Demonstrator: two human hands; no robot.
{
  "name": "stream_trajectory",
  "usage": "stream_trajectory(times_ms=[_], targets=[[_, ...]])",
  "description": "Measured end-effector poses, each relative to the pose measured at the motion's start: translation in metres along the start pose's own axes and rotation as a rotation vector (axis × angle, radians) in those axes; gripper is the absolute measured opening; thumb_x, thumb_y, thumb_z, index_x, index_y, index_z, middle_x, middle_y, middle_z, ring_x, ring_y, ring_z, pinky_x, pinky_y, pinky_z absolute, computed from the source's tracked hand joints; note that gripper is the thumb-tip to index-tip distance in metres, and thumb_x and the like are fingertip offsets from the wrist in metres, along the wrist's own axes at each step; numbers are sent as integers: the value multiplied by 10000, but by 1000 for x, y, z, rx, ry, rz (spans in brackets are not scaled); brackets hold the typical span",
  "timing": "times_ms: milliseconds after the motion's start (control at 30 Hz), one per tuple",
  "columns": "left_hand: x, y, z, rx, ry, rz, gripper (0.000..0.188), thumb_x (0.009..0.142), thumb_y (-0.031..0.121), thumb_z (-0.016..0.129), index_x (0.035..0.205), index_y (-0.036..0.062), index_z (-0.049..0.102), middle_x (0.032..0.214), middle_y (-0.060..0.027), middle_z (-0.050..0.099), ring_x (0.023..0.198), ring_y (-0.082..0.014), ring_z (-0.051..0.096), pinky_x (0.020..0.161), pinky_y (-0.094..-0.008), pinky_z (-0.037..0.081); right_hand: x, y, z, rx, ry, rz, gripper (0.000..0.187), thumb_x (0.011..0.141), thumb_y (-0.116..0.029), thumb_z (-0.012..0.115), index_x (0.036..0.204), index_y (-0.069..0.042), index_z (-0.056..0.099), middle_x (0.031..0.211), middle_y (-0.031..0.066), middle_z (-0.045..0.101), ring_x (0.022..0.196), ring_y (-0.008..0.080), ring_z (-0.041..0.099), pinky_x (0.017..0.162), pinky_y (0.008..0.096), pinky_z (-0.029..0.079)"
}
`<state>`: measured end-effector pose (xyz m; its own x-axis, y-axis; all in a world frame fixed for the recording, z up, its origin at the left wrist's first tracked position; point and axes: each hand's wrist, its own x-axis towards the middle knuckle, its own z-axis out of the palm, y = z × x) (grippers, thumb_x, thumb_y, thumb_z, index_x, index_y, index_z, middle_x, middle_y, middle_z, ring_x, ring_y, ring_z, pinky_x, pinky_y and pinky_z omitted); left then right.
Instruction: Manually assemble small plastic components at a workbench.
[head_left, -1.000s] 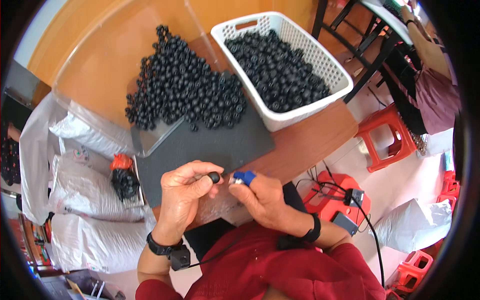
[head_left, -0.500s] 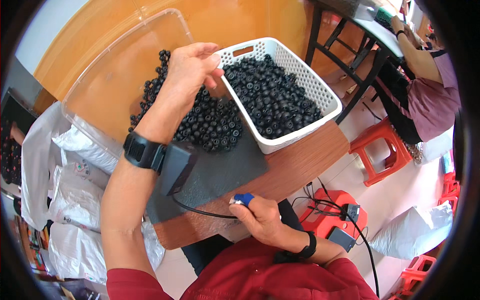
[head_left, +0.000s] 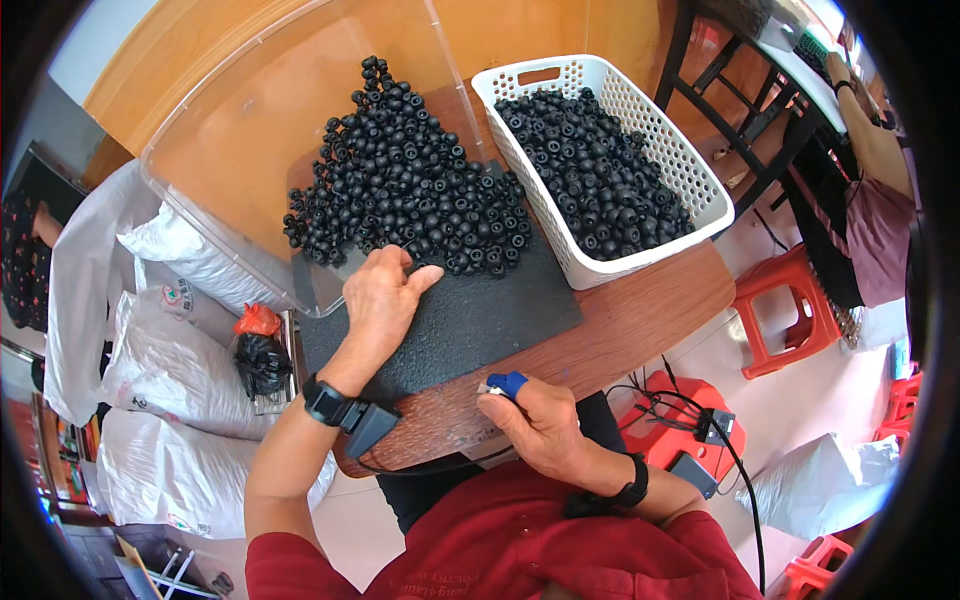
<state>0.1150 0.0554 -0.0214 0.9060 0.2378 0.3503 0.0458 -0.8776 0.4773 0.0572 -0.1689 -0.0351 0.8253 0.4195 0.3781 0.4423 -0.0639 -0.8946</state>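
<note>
A heap of small round black pieces with holes [head_left: 420, 190] spills from a clear plastic bin [head_left: 215, 85] onto a dark grey mat [head_left: 470, 320]. My left hand [head_left: 380, 300] is at the heap's near edge, thumb apart from the fingers; the fingertips are partly hidden and I see nothing held. Close to my body, over the table's front edge, my right hand [head_left: 535, 425] is closed, thumb pressed to a forefinger with a blue cover [head_left: 507, 384]. Something small and whitish shows at that pinch. Right of the heap, a white perforated basket [head_left: 660, 252] holds more black pieces.
Mat and basket rest on a brown wooden table [head_left: 650, 300]. White sacks [head_left: 180, 470] stand at the left. A red stool [head_left: 790, 310] and a red stand with cables [head_left: 690, 420] are at the right. Another person's arm [head_left: 870, 140] is at a far-right table.
My left hand has moved from the basket's left rim down to the heap's near edge. My right hand stays pinched near my body. The view has shifted, showing more of the heap.
</note>
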Motion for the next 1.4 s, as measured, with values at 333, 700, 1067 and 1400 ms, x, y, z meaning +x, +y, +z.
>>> stream_trajectory(times_ms=[333, 700, 1067, 1400], targets=[[3, -8, 8, 202, -55, 94, 248, 747, 165, 708, 893, -17, 625, 815, -162, 618, 755, -343, 614, 683, -413, 478, 0, -2, -3, 34, 41, -5, 161, 841, -92, 694, 820, 35, 599, 673, 142, 584, 534, 262, 576, 478, 340, 442], [-45, 4, -27, -581, -138, -187, 159, 877, 72, 603, 1005, -13, 644, 817, -79, 598, 712, -174, 552, 682, -265, 461, 7, -2, -8, 33, 82, -37, 127, 847, -78, 678, 831, 24, 602, 657, 141, 568, 519, 272, 560, 470, 346, 431], [-84, 54, -48, -1372, -299, -414, 256, 880, 118, 655, 1073, -47, 621, 902, -102, 654, 716, -121, 601, 650, -238, 503, 22, -15, 1, -8, 74, -142, 175, 860, -49, 638, 739, 7, 526, 642, 135, 525, 497, 281, 523, 443, 369, 383], [-92, 58, -46, -1462, -312, -418, 283, 870, 118, 667, 1076, -67, 607, 903, -111, 656, 718, -126, 606, 639, -239, 509, 24, -16, 5, 24, 116, -187, 176, 853, -60, 650, 737, -3, 532, 643, 118, 538, 506, 263, 544, 439, 361, 397]])
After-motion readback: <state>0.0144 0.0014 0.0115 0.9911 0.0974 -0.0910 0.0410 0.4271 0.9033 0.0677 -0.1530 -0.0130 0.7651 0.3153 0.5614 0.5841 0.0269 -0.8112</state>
